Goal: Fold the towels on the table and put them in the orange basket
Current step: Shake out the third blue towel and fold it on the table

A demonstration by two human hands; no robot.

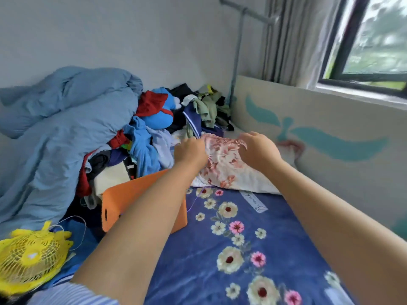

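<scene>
A white cloth with a pink flower print [222,166] lies bunched on the blue flowered bedsheet [253,238], far ahead of me. My left hand [191,151] grips its upper left edge with curled fingers. My right hand [257,149] holds the cloth's upper right part, fingers curled over it. The orange basket [123,205] stands to the left, partly hidden behind my left forearm; its inside is not visible.
A heap of mixed clothes [154,128] and a big light-blue duvet [61,128] fill the left and back of the bed. A yellow fan [30,258] lies at the lower left. A painted board [330,137] and a window wall border the right side.
</scene>
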